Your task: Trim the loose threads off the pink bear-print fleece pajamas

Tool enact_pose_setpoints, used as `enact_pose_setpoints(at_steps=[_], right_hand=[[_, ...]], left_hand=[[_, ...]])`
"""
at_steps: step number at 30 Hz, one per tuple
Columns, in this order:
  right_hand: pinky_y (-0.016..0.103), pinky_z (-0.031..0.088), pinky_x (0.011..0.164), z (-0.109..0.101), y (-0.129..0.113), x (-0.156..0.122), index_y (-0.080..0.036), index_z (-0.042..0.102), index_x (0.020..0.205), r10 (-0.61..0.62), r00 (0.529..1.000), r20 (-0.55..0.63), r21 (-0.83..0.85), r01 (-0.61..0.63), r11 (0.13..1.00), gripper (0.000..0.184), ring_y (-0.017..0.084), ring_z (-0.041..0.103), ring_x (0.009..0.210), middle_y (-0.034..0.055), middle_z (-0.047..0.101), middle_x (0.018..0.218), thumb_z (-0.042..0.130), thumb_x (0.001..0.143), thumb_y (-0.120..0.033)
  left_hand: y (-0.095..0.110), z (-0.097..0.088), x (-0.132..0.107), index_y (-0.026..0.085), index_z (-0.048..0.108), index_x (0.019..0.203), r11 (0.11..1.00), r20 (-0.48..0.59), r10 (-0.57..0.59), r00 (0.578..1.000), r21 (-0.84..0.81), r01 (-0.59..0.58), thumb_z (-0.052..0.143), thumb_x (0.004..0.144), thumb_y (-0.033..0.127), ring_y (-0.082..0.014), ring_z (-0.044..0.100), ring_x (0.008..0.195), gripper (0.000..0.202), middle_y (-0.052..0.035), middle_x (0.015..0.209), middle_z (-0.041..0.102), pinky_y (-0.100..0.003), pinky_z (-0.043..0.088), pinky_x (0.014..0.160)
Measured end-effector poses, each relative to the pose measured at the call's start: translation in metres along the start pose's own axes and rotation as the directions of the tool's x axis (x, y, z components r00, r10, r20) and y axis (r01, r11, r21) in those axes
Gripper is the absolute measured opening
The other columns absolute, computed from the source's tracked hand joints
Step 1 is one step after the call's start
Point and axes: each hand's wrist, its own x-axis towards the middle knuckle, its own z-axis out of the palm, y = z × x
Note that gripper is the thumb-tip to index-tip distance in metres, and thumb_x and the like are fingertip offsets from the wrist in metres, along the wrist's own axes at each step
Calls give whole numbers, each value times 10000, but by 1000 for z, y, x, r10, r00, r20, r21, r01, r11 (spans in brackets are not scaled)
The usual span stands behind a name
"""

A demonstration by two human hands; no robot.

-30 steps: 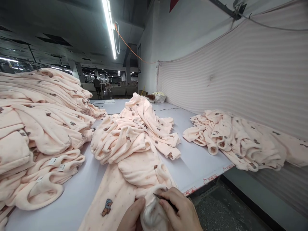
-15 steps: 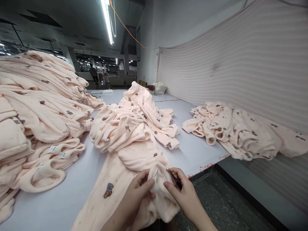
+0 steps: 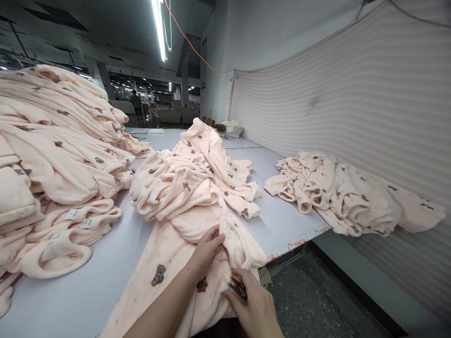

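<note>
A pale pink fleece garment (image 3: 178, 256) printed with small bears hangs over the table's front edge, in front of me. My left hand (image 3: 208, 249) pinches a fold of it, thumb against fingers. Lower and to the right, my right hand (image 3: 251, 295) is closed around small dark thread snips (image 3: 238, 287), whose tips lie against the same cloth. The fingers cover most of the snips, so whether the blades are apart cannot be seen. Just beyond, a bunched part of pink fleece (image 3: 183, 183) rests on the table.
A tall heap of pink garments (image 3: 63, 126) fills the left side of the table (image 3: 116, 263). Another pile (image 3: 338, 192) lies at the right edge, by a striped hanging sheet (image 3: 338, 103). Folded cloths (image 3: 232, 129) sit at the back. A person (image 3: 136, 104) stands far off.
My left hand has moved up a little along the fabric. My right hand, with the snips, has come down and left to a lower part of the garment.
</note>
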Motion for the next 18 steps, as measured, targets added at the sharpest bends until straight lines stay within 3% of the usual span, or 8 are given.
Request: enact_pose_setpoints(at_steps=[3,7,12,15,18], right_hand=[[278,494,743,0,9,16,-225,606,998,42,999,4,-37,-41,998,197,208,661,869,33,697,944,604,817,-304],[259,463,638,-5,10,32,-208,557,909,99,992,-76,-17,-101,995,228,192,621,708,12,656,782,631,799,-394],[251,415,613,-3,18,46,-199,612,794,203,957,-206,235,-153,960,261,183,577,662,2,634,703,652,768,-455],[223,375,477,-20,30,52,-179,590,708,272,929,-250,346,-177,921,350,134,483,495,-42,525,536,614,780,-521],[206,278,372,-49,34,49,-165,578,742,381,851,-361,451,-198,870,402,91,350,379,-72,447,477,587,785,-565]], left_hand=[[-2,-3,3,166,637,1121,1000,12,29,1000,-1,-29,685,767,219,-248,603,1081,362,-93,1139,684,-362,453,945],[3,0,1,169,630,1145,1000,45,22,999,5,-22,675,770,194,-235,600,1084,379,-92,1135,685,-355,428,978],[3,-4,2,189,627,1163,1000,37,13,999,12,-14,685,764,208,-224,587,1092,403,-75,1124,681,-372,391,1024],[-3,-15,12,204,635,1145,1000,-40,2,999,26,-1,692,756,193,-197,589,1055,394,-39,974,703,-366,368,1034],[-10,-24,25,185,658,1089,1000,-103,1,995,22,1,682,748,166,-177,601,988,342,-23,858,693,-354,359,1030]])
